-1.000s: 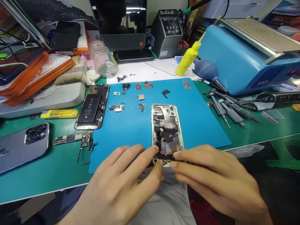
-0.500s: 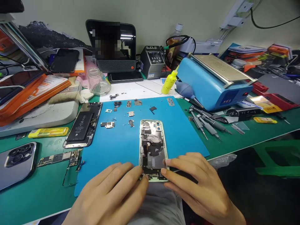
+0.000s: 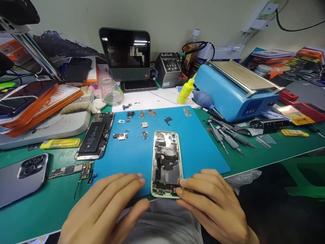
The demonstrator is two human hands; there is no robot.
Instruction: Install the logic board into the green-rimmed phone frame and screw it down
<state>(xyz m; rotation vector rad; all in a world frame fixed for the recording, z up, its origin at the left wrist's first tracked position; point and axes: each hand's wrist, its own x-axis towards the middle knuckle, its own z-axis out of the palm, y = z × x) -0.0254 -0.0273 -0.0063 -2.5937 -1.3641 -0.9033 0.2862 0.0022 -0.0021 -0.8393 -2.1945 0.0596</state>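
Observation:
An opened phone housing with a pale green frame lies on the front edge of the blue mat, its inside facing up. At its lower right corner, my right hand grips the edge with bent fingertips on top and one finger lower down. My left hand hovers just left of the housing, apart from it, fingers stretched and thumb spread, holding nothing. Small metal plates, a camera module, a SIM tray and a dark bracket lie loose farther back on the mat.
To the left lie a phone screen with battery, a logic board and a whole phone. Several screwdrivers lie right of the mat. Behind stand a yellow bottle, a blue heating machine, a soldering station and a glass jar.
My left hand has let go of the housing's lower left corner and drawn back left, its fingers opening. My right hand stays at the lower right corner. The view has shifted slightly.

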